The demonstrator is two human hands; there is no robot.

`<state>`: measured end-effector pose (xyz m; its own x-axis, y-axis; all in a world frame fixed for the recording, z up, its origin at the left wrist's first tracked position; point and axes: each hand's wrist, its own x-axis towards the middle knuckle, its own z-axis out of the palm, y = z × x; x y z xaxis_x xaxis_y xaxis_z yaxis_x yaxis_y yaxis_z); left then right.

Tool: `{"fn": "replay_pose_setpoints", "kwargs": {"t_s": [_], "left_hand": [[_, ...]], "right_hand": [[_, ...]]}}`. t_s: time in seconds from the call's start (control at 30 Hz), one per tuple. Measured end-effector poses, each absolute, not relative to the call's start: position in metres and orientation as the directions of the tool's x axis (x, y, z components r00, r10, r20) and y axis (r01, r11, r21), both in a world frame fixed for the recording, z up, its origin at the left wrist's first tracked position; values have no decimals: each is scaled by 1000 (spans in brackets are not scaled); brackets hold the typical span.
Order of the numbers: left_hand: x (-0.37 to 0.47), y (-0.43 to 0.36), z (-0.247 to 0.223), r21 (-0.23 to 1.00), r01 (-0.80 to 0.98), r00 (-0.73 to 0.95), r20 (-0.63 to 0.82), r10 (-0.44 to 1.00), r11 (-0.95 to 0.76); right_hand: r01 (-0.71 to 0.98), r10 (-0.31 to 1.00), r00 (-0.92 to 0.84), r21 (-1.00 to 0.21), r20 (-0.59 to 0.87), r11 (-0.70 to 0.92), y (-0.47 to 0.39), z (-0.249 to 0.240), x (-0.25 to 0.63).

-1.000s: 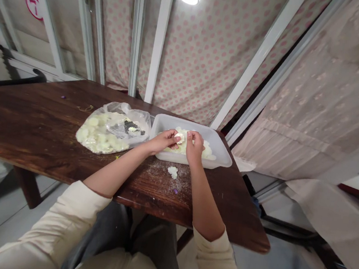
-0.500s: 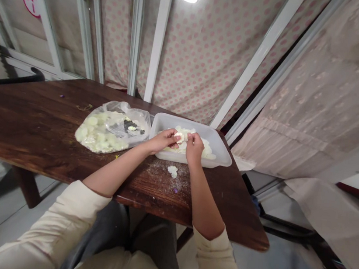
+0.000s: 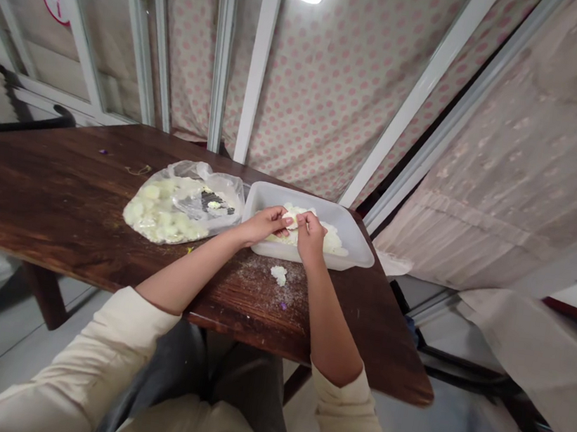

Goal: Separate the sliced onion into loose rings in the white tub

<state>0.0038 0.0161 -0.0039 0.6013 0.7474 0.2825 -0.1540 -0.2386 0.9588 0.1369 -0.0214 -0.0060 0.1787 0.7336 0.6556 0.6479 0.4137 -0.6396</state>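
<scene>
Over the translucent white plastic bin [image 3: 356, 247], both hands meet at a small pale piece [image 3: 292, 214], thin and ruffled like a flower petal. My left hand [image 3: 268, 226] pinches it from the left between thumb and fingers. From the other side, my right hand [image 3: 310, 238] has its thumb and fingertips closed on its edge. Fingers cover part of the piece. Many similar pale pieces [image 3: 335, 239] lie in the bin, beneath and beside the hands. One loose white ruffled piece [image 3: 278, 275] rests on the table in front of the bin.
Left of the bin lies a clear plastic bag [image 3: 164, 210] full of round pale yellow-green pieces. The dark wooden table [image 3: 57, 193] carries white crumbs and a tiny purple bit [image 3: 283, 306] near its front edge. Behind stand framed glass panels with a dotted curtain [image 3: 331, 94].
My right hand's fingertips have moved slightly left, closer to my left hand at the pale piece. The camera view has shifted a little; the bag and bin have stayed put.
</scene>
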Motion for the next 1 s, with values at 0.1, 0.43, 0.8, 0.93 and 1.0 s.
{"fn": "replay_pose_setpoints", "kwargs": {"t_s": [0.1,0.43,0.8,0.93,1.0], "left_hand": [[4,16,-5,959,-153,602,283,747,-241],[3,19,-6,946,-171,572,323,754,-276],[4,14,-2,957,-174,602,291,743,-234],[4,16,-3,957,-176,590,291,753,-232],[4,16,-3,957,-173,589,289,755,-231]], "right_hand": [[666,742,263,-673,616,323,-18,-9,139],[633,703,184,-630,687,450,-22,-5,140],[618,705,292,-690,647,377,-17,-10,142],[546,677,400,-754,618,366,-16,-9,146],[549,689,355,-738,631,393,-17,-7,146]]}}
